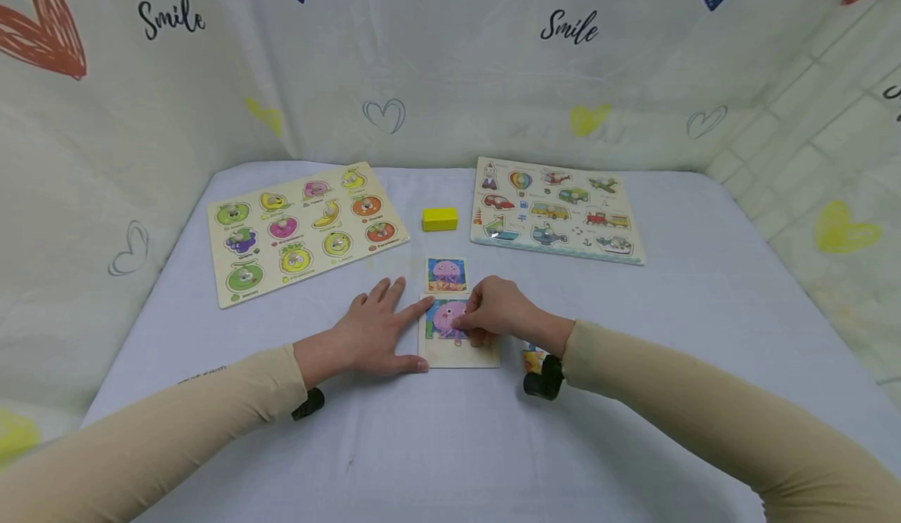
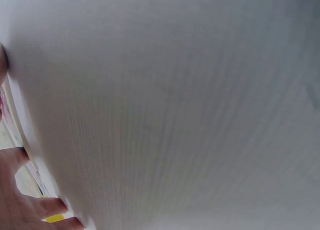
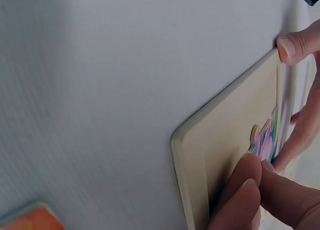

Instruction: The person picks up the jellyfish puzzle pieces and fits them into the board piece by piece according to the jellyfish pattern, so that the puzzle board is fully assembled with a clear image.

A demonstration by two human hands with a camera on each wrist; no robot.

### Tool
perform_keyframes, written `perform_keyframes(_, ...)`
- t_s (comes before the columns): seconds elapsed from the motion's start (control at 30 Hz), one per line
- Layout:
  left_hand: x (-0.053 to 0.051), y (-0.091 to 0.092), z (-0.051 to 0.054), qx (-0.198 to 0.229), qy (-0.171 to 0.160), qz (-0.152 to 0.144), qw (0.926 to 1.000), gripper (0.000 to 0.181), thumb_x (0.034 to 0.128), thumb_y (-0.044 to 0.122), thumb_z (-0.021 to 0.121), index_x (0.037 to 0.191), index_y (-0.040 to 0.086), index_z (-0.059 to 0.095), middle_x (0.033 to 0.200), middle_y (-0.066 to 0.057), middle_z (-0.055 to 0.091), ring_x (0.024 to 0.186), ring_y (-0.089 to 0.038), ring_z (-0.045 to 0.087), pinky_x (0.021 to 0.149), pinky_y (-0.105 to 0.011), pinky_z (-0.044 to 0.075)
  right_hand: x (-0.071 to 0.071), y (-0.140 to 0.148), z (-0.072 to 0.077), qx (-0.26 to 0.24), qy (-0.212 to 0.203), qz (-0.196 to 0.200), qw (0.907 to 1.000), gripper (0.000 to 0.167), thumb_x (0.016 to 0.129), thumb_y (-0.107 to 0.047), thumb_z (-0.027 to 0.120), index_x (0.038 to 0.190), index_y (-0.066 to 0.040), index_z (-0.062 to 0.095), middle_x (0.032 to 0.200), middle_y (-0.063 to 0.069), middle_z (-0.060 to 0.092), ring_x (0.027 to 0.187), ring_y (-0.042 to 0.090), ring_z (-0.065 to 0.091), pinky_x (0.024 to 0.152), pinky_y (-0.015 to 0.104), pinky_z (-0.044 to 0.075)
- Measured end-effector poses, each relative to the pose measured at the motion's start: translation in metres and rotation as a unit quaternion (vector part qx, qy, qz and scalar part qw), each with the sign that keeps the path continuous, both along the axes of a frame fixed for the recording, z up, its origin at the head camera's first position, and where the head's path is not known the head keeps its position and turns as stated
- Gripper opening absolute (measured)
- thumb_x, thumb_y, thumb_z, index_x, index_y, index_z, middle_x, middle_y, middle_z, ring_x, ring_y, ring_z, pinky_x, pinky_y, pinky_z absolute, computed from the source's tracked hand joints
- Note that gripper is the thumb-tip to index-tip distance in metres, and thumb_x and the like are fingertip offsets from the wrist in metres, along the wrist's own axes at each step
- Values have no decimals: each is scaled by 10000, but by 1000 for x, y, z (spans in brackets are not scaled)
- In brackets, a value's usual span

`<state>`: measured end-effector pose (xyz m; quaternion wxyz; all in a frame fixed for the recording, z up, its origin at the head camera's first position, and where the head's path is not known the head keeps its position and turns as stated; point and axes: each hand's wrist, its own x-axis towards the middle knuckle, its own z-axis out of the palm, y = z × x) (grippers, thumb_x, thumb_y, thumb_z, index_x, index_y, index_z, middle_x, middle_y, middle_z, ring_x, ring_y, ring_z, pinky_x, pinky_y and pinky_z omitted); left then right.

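A small wooden puzzle board (image 1: pixel 450 356) lies flat on the white cloth, its lower part bare wood. In its upper part sits a puzzle piece (image 1: pixel 442 316) with a pink sea creature on blue. My right hand (image 1: pixel 503 310) pinches this piece at its right side between thumb and fingers, which cover part of it. In the right wrist view the piece's wavy edge (image 3: pixel 264 140) stands above the bare wood. My left hand (image 1: pixel 373 334) lies spread on the cloth, thumb and index fingertip touching the board's left edge. Just beyond the board is a matching picture (image 1: pixel 446 274).
A fruit puzzle board (image 1: pixel 310 234) lies at the back left, a vehicle puzzle board (image 1: pixel 556 210) at the back right. Between them sits a yellow block (image 1: pixel 439 219). An orange-and-yellow piece (image 1: pixel 533 359) is partly hidden under my right wrist.
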<state>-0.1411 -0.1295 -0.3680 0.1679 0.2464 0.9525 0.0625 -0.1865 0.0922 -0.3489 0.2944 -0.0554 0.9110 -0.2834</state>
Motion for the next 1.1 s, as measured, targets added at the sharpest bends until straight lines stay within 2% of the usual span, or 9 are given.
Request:
perform_keyframes(0.53, 0, -1, -3, 19, -19, 5, 10000, 936, 877, 694, 639, 1629, 263, 285, 1675, -280, 173, 1522, -518, 213, 1132, -681, 336, -6, -4, -6, 212, -193, -20, 9996, 294, 894, -321, 805, 793, -81, 669, 626, 38, 654, 560, 148, 648, 548, 196, 487)
perform_keyframes(0.87, 0, 0, -1, 22, 18, -24, 10000, 935, 879, 693, 637, 1629, 260, 286, 1675, -279, 176, 1522, -518, 210, 1132, -678, 336, -1, -5, -4, 295, 20, 167, 9994, 318, 866, -352, 829, 792, -87, 669, 632, 36, 640, 582, 156, 631, 539, 206, 451)
perform_keyframes(1.1, 0, -1, 0, 18, -36, 4, 10000, 938, 878, 690, 640, 1631, 261, 280, 1677, -276, 170, 1525, -517, 204, 1137, -681, 329, 0, -6, -5, 285, 58, 77, 9995, 324, 868, -359, 824, 793, -88, 664, 641, 43, 643, 598, 166, 625, 541, 220, 428)
